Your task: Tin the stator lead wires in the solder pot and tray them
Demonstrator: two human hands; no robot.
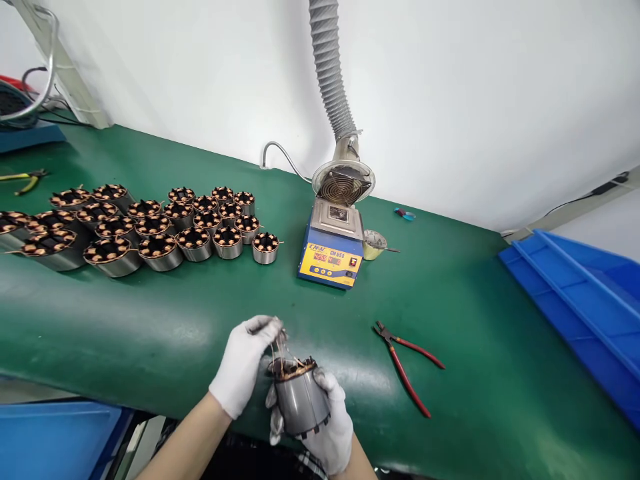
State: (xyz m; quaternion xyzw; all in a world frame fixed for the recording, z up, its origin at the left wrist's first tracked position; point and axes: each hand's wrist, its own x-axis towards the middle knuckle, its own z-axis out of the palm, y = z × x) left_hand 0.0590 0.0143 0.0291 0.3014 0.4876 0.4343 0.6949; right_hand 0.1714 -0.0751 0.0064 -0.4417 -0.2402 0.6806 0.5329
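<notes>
Right hand (327,427) wrapped round wound stator (299,399), held at near edge of green bench (200,320); left hand (245,363) pinching its wire leads (281,347) (both gloved); red-handled pliers (407,367) lying just right

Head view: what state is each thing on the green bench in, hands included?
Stator: held off the bench, wire leads sticking up.
Right hand: gloved, gripping the stator body.
Left hand: gloved, fingertips pinching the leads.
Solder pot: powered, red digits lit.
Red-handled pliers: lying on the bench, handles spread.
Grouped stators: standing upright in rows.
</notes>
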